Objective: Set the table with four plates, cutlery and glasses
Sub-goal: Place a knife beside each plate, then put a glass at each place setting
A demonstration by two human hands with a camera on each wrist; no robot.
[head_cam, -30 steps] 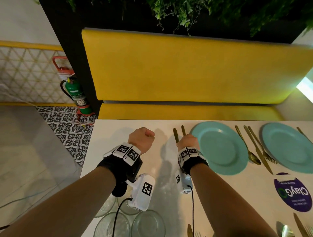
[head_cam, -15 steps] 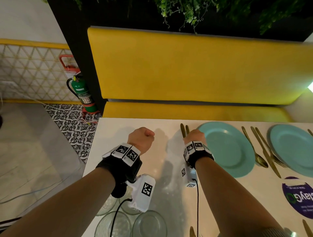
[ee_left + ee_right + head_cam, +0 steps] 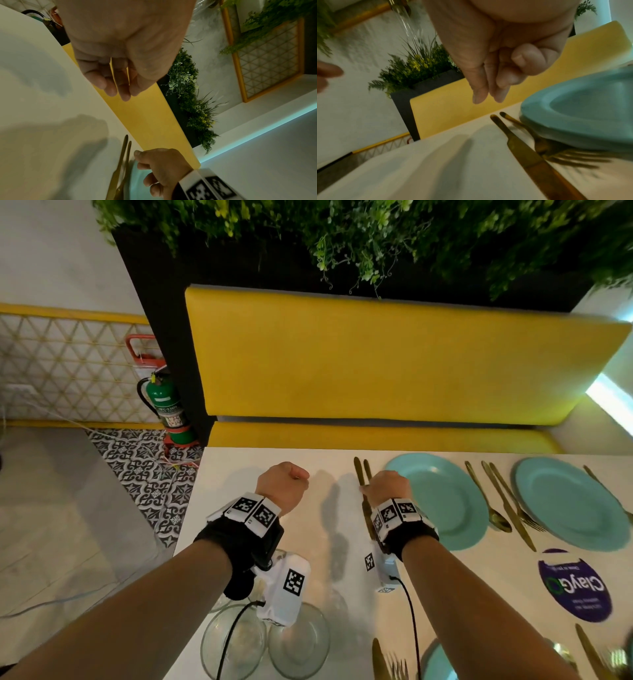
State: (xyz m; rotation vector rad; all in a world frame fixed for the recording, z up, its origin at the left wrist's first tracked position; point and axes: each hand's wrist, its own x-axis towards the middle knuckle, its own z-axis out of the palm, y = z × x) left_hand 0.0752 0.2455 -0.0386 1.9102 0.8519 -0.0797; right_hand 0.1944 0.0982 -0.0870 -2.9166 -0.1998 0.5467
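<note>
The right hand (image 3: 385,487), fingers loosely curled and holding nothing, hovers over the gold knife (image 3: 527,154) and fork (image 3: 544,146) lying parallel just left of the teal plate (image 3: 442,501), probably aligning them. The left hand (image 3: 282,486) idles, curled and holding nothing, above the bench (image 3: 335,542); glasses (image 3: 298,642) wait near.

Both forearms reach forward from the 6 o'clock edge of the head view toward 12 o'clock, bare, each with a black wrist band carrying white marker blocks. The left hand (image 3: 283,485) is at about 11 o'clock from the centre, its back turned up. In the left wrist view its fingers (image 3: 109,82) are curled loosely toward the palm and hold nothing. The right hand (image 3: 387,488) is just to the right, level with the left one. Its fingers (image 3: 479,86) point downward, with the thumb folded across them, and they grip nothing.
</note>
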